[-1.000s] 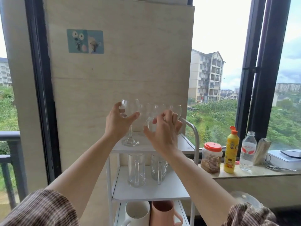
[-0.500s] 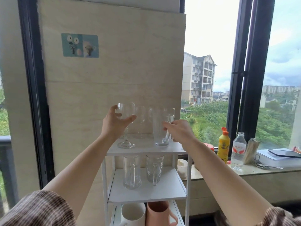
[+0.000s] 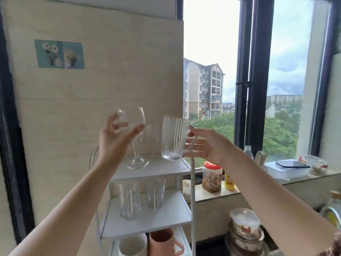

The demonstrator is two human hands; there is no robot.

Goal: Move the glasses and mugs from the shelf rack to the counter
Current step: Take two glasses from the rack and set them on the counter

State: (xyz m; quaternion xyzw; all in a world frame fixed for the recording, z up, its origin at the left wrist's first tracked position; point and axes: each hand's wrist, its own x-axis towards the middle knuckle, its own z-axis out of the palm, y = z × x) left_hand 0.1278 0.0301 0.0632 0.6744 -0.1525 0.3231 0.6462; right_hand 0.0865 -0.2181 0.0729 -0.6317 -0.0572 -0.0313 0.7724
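Observation:
A white shelf rack (image 3: 155,169) stands against the beige wall panel. My left hand (image 3: 115,139) grips the bowl of a clear wine glass (image 3: 137,143), tilted, with its foot just over the top shelf. My right hand (image 3: 206,145) holds a clear glass mug (image 3: 172,138) by its handle, lifted above the top shelf's right edge. Another wine glass behind them is faint and blurred. Two glass mugs (image 3: 129,199) (image 3: 155,193) stand on the middle shelf. A white mug (image 3: 132,246) and a pink mug (image 3: 164,242) sit on the bottom shelf.
The stone counter ledge (image 3: 208,194) runs right of the rack under the window. On it are a red-lidded jar (image 3: 211,177), a yellow bottle (image 3: 229,182), a clear bottle (image 3: 248,152), a white box with a phone (image 3: 287,168) and a lidded container (image 3: 313,162). Stacked pots (image 3: 245,230) sit below.
My right hand took the glass mug by its handle and lifted it off the top shelf toward the right. My left hand raised and tilted the wine glass. The view turned right.

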